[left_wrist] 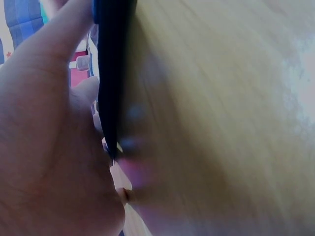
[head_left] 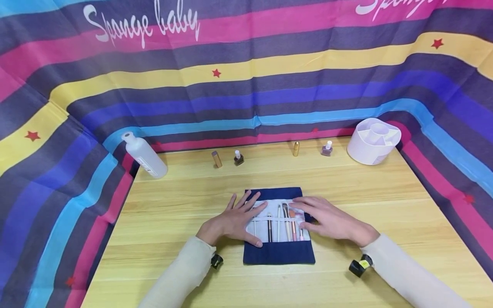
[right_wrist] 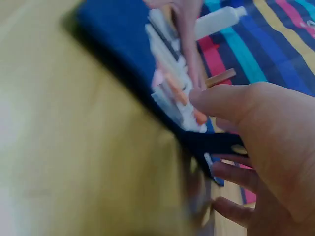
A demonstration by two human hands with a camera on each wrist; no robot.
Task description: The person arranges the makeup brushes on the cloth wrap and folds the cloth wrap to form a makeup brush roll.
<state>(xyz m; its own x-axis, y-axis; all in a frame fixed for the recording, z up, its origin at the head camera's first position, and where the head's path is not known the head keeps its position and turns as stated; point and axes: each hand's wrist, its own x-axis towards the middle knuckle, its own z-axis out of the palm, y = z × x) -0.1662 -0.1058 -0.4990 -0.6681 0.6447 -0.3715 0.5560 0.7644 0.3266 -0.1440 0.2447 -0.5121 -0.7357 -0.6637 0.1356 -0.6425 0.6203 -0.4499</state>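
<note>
Flat navy fabric brush roll (head_left: 278, 252), slim brushes (head_left: 286, 220) inside, both hands (head_left: 235, 220) pressing flat, fingers straight

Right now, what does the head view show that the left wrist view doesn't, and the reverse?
Only the head view shows the right hand, the brushes tucked in the blue brush roll, the white bottle, the white organizer and the small bottles along the back. Only the left wrist view shows the roll's dark edge side-on against the palm. Both show the left hand flat on the roll and the wooden table.
</note>
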